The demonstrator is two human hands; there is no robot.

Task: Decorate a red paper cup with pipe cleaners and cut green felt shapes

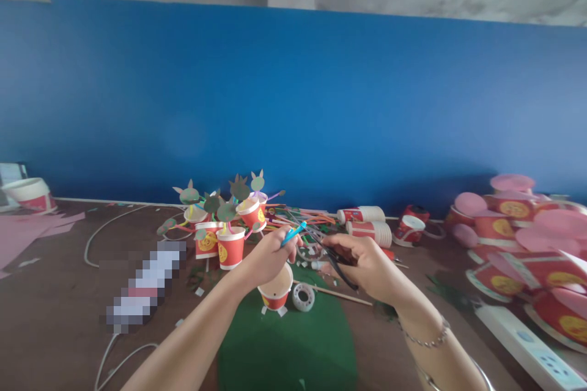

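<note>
My left hand [274, 252] is closed on a short bright blue straw [293, 233], its end pointing up and right. To its right, my right hand [362, 259] holds dark-handled scissors [342, 270], the blades reaching left near the straw. Below my left hand a red and white paper cup [275, 293] stands on a round green sheet [287, 348], partly hidden by the hand. Beside this cup lies a roll of tape [303, 297]. A thin wooden stick [339, 295] lies behind the roll.
At the left back stand red cups [230, 248] with green paper figures. Stacked cups [369, 234] lie behind my right hand. Red cups with pink discs [502, 229] crowd the right, near a white power strip [527, 342]. Pink paper [27, 235] and a cable [94, 235] are left.
</note>
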